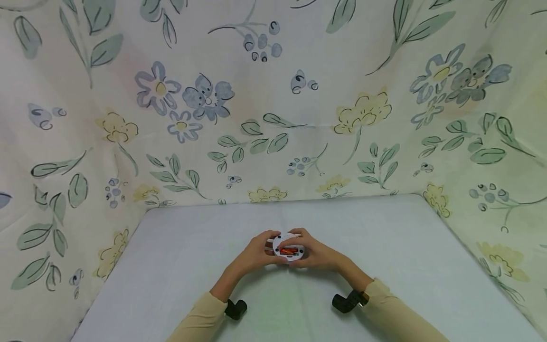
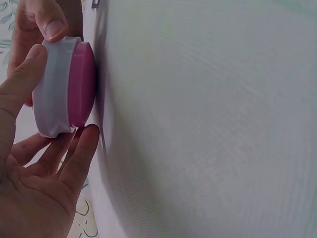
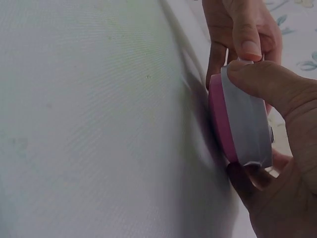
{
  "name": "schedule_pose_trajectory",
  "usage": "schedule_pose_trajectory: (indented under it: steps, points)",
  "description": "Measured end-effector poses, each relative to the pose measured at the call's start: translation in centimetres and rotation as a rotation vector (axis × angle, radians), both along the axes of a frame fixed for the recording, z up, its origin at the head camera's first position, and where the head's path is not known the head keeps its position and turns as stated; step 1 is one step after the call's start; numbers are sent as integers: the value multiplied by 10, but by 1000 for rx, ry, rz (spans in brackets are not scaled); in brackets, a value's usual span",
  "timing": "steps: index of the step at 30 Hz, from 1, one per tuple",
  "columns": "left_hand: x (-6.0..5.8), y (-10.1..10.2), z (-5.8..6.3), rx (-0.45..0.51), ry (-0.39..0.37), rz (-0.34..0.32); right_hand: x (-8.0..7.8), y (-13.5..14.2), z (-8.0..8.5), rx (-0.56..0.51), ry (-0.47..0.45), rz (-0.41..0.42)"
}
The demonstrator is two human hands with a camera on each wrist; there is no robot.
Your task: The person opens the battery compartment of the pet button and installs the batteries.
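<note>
Between both hands is a round white battery device (image 1: 279,240), its back turned up and its battery compartment uncovered. Orange-red batteries (image 1: 288,251) lie in that compartment. My left hand (image 1: 258,251) grips the left side of the device, thumb at the near edge and fingers at the far edge. From the right side my right hand (image 1: 318,254) grips it too, with one finger reaching across the back beside the compartment. The left wrist view shows the white casing (image 2: 55,89) from its edge, and a pink domed face (image 2: 83,84) pointing down close over the table.
A white cloth covers the table (image 1: 205,242). Around its back and sides hangs a floral curtain (image 1: 265,156). Black wrist cameras (image 1: 350,301) sit at both cuffs of the beige sleeves (image 1: 397,308).
</note>
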State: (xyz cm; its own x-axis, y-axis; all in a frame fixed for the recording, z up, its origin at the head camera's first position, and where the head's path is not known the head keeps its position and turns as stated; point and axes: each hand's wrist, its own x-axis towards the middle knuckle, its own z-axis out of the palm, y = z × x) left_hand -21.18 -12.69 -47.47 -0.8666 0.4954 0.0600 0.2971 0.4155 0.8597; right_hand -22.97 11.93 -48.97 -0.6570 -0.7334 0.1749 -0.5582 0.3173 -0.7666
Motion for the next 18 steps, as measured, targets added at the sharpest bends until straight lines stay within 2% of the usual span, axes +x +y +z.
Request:
schedule_pose_trajectory:
  steps: [18]
  points:
    - [-1,-1,0,-24,-26,-10,1,3,1,-24,12,-37]
